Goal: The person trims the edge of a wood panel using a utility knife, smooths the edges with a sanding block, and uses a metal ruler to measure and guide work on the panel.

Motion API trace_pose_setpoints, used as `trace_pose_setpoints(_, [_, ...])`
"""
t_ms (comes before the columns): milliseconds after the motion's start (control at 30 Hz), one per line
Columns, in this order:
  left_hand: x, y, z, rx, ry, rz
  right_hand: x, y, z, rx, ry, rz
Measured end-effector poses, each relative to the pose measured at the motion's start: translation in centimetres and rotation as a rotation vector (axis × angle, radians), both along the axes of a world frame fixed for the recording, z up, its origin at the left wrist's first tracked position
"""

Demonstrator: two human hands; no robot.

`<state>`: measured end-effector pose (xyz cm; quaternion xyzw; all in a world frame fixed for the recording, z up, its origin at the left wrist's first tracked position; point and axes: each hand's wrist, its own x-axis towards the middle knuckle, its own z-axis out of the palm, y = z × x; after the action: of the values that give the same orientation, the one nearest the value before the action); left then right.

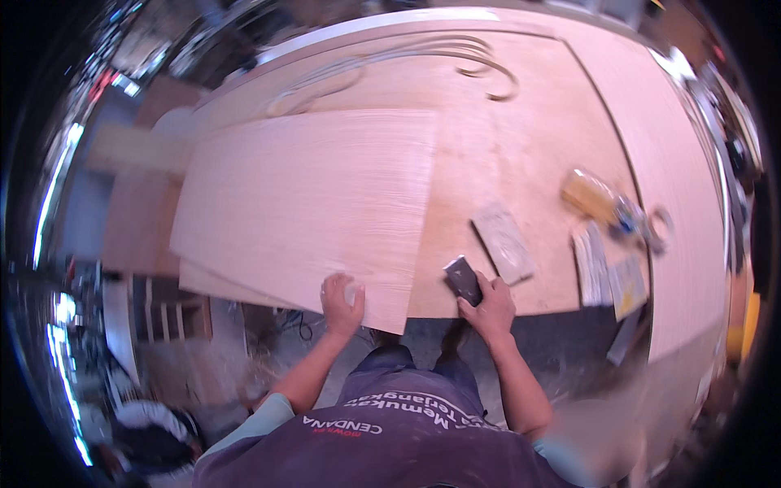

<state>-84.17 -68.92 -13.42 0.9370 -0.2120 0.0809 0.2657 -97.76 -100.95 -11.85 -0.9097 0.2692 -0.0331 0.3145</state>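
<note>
A pale wood-grain panel (305, 195) lies slanted on the left part of the worktable, its near corner jutting past the table's front edge. My left hand (342, 307) rests on that panel close to its near edge, with thumb and fingers apart. A small whitish patch shows between them; I cannot make out what it is. In my right hand (493, 309) is a dark flat rectangular tool (464, 281) with a light far edge, gripped at its near end. It sits above the table's front edge, right of the panel. Beyond it lies a whitish, smeared rectangular slab (503, 242).
On the right of the worktable (521, 146) lie a bottle with yellowish contents (590, 193), a tape roll (660, 228), a pale folded bundle (591, 264) and a yellow-and-white sheet (627, 286). Loose bent strips (390, 55) lie at the back. A long board (683, 203) runs along the right.
</note>
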Motion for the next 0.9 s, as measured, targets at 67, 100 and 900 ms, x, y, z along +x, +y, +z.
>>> trace_pose_setpoints(67, [-3.9, 1.1, 1.5, -0.152, 0.044, 0.144, 1.0, -0.4, -0.6, -0.058, 0.010, 0.034])
trace_pose_setpoints(100, [-6.2, 1.8, 1.2, -0.174, 0.139, 0.251, 1.4, -0.5, -0.6, -0.077, 0.025, 0.027])
trace_pose_setpoints(900, [-2.7, 2.8, 6.2, 0.012, 0.764, -0.232, -2.9, 5.7, -4.0, 0.198, -0.348, -0.142])
